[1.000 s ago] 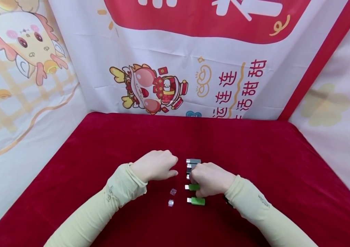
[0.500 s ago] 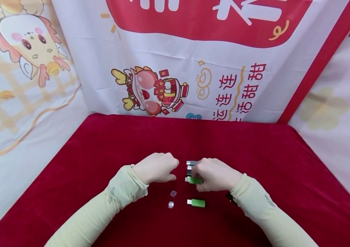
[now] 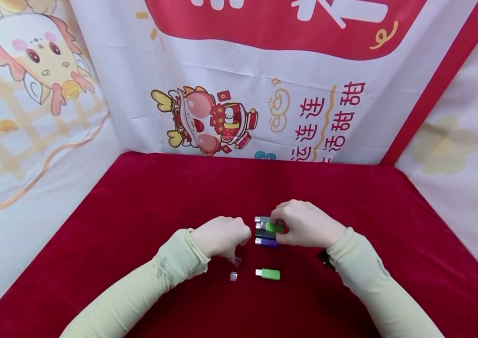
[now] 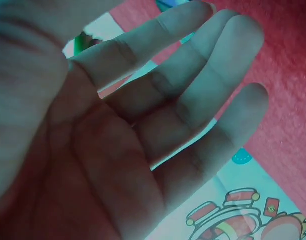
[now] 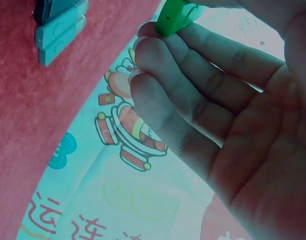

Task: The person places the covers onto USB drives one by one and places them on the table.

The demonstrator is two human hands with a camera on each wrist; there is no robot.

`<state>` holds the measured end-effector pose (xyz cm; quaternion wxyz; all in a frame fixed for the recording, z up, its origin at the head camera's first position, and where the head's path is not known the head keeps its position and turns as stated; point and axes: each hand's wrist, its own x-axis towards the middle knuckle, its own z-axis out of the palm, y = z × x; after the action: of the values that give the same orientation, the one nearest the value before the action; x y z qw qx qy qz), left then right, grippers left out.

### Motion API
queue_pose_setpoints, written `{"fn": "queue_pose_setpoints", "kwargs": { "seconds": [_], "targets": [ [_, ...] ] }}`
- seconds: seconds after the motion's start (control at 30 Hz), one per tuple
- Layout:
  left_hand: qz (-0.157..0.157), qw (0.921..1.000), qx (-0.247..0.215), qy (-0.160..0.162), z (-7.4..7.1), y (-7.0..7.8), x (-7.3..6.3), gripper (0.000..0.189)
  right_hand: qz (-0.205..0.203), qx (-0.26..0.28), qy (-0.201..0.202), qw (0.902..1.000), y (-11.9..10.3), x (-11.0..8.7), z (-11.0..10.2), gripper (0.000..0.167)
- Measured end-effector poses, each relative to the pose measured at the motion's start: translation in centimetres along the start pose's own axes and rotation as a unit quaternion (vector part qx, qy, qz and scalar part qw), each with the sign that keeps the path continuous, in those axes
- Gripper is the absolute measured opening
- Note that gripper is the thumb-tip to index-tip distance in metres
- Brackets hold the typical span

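My right hand (image 3: pixel 306 223) pinches a green USB stick (image 3: pixel 274 227) between thumb and index finger, over a row of USB sticks; its green end (image 5: pixel 175 19) also shows in the right wrist view. In that row lie a grey stick (image 3: pixel 263 219), a black stick (image 3: pixel 266 234) and a purple stick (image 3: pixel 267 242), metal plugs facing left. Another green USB stick (image 3: pixel 270 274) lies apart, closer to me. My left hand (image 3: pixel 223 236) hovers left of the row with fingers loosely extended (image 4: pixel 213 75). Its thumb is right by a clear plastic cap (image 3: pixel 237 261).
A second clear cap (image 3: pixel 233 276) lies just in front of the first one. Beneath my right wrist a small black object (image 3: pixel 325 258) is partly covered by the sleeve. Red cloth (image 3: pixel 179 188) covers the table, with printed curtains (image 3: pixel 222 65) behind and at both sides.
My right hand has carried the green USB stick away from me, from nearer the front to over the row, uncovering the purple stick. My left hand has moved slightly right and down toward the caps.
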<state>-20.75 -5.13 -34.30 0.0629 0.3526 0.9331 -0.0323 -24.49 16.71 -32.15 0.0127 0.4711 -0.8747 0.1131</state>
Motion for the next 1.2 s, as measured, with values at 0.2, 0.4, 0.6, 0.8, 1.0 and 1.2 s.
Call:
{"fn": "queue_pose_setpoints", "kwargs": {
  "seconds": [0.2, 0.4, 0.6, 0.8, 1.0, 1.2],
  "targets": [
    [0.002, 0.9999, 0.001, -0.012, 0.59, 0.39, 0.23, 0.037, 0.006, 0.005, 0.005, 1.0000, 0.07, -0.19, -0.55, 0.021],
    [0.024, 0.9997, 0.008, 0.003, 0.68, 0.58, 0.24, 0.040, 0.013, 0.006, 0.013, 0.9998, 0.12, -0.20, -0.92, 0.023],
    [0.041, 0.9991, -0.006, 0.014, 0.73, 0.72, 0.19, 0.039, 0.012, 0.014, 0.015, 0.9997, 0.10, -0.23, -0.92, 0.022],
    [0.047, 0.9985, -0.014, 0.023, 0.74, 0.84, 0.01, 0.037, 0.011, 0.019, 0.010, 0.9997, 0.01, -0.17, -0.62, 0.023],
    [0.052, 0.9984, -0.007, 0.022, 0.55, 0.88, -0.05, 0.037, 0.007, 0.020, 0.009, 0.9997, -0.12, -0.02, -0.48, 0.021],
    [0.049, 0.9986, 0.000, 0.018, 0.88, 0.88, 0.18, 0.037, -0.003, 0.016, 0.012, 0.9998, -0.16, 0.11, -0.22, 0.018]
  ]
}}
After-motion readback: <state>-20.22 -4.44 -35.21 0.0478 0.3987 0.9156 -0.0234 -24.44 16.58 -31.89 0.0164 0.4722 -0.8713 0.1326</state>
